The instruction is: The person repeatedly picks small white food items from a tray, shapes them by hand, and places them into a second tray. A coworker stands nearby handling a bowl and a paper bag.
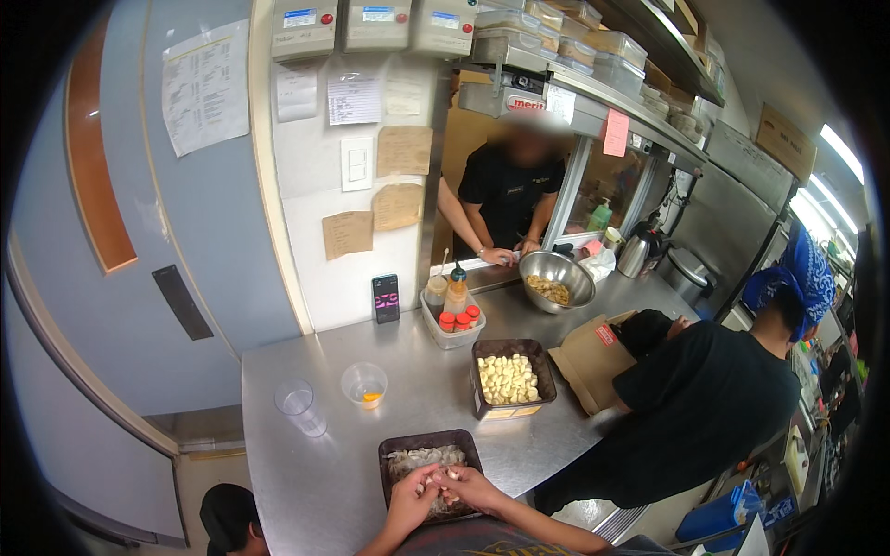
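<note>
Both my hands meet above a dark rectangular plastic tub [470,445] at the front of the steel counter. Between the fingers of my left hand [415,491] and my right hand [467,486] are garlic cloves [453,474], partly covered by the fingers. Pale papery garlic skins [417,460] fill the tub beneath them. Beyond it and to the right stands a second dark tub [480,389], heaped with peeled garlic cloves [511,379].
On the steel counter [320,479] stand a clear tumbler [300,409], a clear cup [363,382], a condiment caddy [455,339] and a steel bowl [583,281]. A co-worker [702,410] leans over a cardboard box [591,361] at right. Another person's head [229,514] is at lower left.
</note>
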### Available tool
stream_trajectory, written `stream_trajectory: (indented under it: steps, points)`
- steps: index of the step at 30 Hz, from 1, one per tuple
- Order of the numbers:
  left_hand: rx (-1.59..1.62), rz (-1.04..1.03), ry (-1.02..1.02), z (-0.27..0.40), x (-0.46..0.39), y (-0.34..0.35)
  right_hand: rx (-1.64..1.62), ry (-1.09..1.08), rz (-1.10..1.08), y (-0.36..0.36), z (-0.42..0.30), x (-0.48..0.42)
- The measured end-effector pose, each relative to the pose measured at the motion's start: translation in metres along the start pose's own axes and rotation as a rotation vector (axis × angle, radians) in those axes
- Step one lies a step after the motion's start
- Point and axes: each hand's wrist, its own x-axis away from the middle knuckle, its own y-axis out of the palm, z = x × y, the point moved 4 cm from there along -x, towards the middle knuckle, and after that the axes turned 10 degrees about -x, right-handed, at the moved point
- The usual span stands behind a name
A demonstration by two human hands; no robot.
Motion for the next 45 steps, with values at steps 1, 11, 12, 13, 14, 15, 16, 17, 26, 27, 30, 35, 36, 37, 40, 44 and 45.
stream_trajectory:
  steps: [1, 11, 12, 13, 14, 15, 16, 17, 26, 27, 30, 35, 36, 37, 40, 44, 45]
  points:
    - [0.012, 0.0, -0.011, 0.004, 0.001, -0.001, -0.059, 0.014, -0.016, 0.001, 0.0, 0.0]
    - [-0.218, 0.015, 0.078, 0.02, 0.003, -0.016, 0.021, -0.042, 0.014, -0.005, -0.019, 0.012]
    - [-0.178, 0.006, 0.104, 0.011, 0.001, -0.012, 0.118, -0.035, -0.013, -0.004, -0.022, 0.015]
    - [-0.139, -0.005, 0.129, 0.003, 0.0, -0.008, 0.212, -0.028, -0.038, -0.001, -0.024, 0.018]
    - [-0.112, -0.037, 0.068, -0.006, -0.001, -0.004, 0.272, -0.037, -0.025, 0.002, -0.027, 0.018]
    - [-0.083, -0.071, 0.01, -0.013, -0.002, 0.001, 0.333, -0.046, -0.009, 0.008, -0.03, 0.019]
    - [-0.055, -0.104, -0.048, -0.019, -0.002, 0.004, 0.394, -0.056, 0.007, 0.013, -0.032, 0.019]
    - [0.008, -0.116, -0.094, -0.024, -0.001, 0.007, 0.477, -0.131, 0.031, 0.017, -0.034, 0.022]
    - [0.496, -0.118, -0.382, -0.042, -0.005, 0.018, 0.878, -0.601, 0.183, 0.019, -0.041, 0.019]
    - [0.504, -0.097, -0.4, -0.036, -0.005, 0.017, 0.922, -0.608, 0.193, 0.02, -0.04, 0.019]
    - [0.507, -0.025, -0.392, -0.028, -0.004, 0.013, 0.837, -0.644, 0.196, 0.023, -0.045, 0.021]
    - [0.03, 0.205, -0.102, -0.015, -0.007, -0.001, 0.881, -0.546, 0.247, 0.008, -0.026, 0.014]
    - [0.039, 0.189, -0.108, -0.008, -0.009, -0.003, 0.872, -0.592, 0.234, 0.009, -0.026, 0.01]
    - [0.049, 0.172, -0.114, -0.004, -0.01, -0.004, 0.864, -0.638, 0.223, 0.011, -0.026, 0.009]
    - [0.152, 0.065, -0.275, -0.036, -0.008, 0.007, 0.716, -0.328, 0.123, 0.025, -0.032, 0.016]
    - [0.199, 0.024, -0.215, -0.029, -0.007, 0.008, 0.538, -0.297, 0.11, 0.02, -0.026, 0.017]
    - [0.307, -0.025, -0.295, -0.033, -0.007, 0.01, 0.527, -0.312, 0.085, 0.022, -0.029, 0.017]
